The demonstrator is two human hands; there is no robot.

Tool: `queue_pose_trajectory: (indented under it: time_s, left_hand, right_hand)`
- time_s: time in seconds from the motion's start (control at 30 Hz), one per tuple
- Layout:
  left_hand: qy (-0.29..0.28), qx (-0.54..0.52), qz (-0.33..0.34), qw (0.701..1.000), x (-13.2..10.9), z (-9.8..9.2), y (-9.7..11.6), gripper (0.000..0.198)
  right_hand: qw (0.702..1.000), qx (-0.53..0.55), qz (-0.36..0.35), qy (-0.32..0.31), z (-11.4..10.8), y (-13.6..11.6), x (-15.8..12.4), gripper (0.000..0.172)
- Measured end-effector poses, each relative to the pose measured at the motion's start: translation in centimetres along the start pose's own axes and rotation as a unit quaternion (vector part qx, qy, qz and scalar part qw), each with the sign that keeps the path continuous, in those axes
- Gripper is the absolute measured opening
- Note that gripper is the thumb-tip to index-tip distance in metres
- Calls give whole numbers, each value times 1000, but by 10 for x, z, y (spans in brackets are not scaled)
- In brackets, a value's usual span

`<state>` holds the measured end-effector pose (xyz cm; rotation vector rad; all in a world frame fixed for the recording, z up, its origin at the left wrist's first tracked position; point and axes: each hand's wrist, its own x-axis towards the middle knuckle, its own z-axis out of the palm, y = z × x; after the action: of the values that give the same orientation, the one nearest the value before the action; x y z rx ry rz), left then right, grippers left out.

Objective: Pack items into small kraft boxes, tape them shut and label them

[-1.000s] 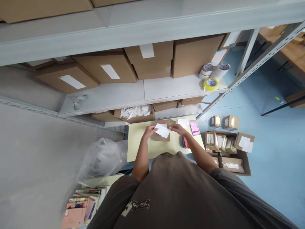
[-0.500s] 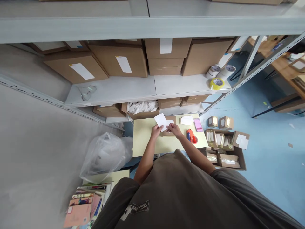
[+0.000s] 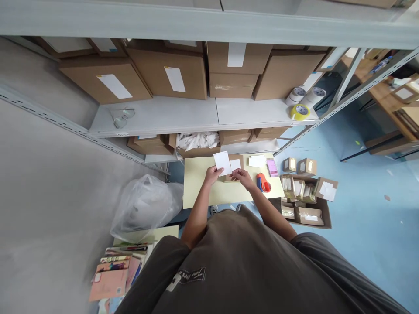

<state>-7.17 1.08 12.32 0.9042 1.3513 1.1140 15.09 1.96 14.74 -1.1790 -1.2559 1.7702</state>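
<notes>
Currently I read the left hand (image 3: 212,175) grasping a white card (image 3: 222,163), the right hand (image 3: 241,178) pinching a smaller white slip (image 3: 235,165) above a cardboard box (image 3: 240,158); further white sheets (image 3: 257,161) lie unhandled beyond the right hand.

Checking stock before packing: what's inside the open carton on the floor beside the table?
Small cardboard boxes with white patches sit in the open carton; they cover its bottom, so nothing beneath them can be seen.

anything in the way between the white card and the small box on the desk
Nothing visible: the white card, in the left hand, overlaps the edge of the small box from above. The right hand sits at the box's near edge.
</notes>
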Motion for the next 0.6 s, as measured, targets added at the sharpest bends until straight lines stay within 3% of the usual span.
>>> queue_pose_trajectory:
  time_s: [0.6]
  left_hand:
    - [-5,13,16,1000,3,37,14,49]
  right_hand:
    - [1000,6,-17,-3,-34,-10,-10,31]
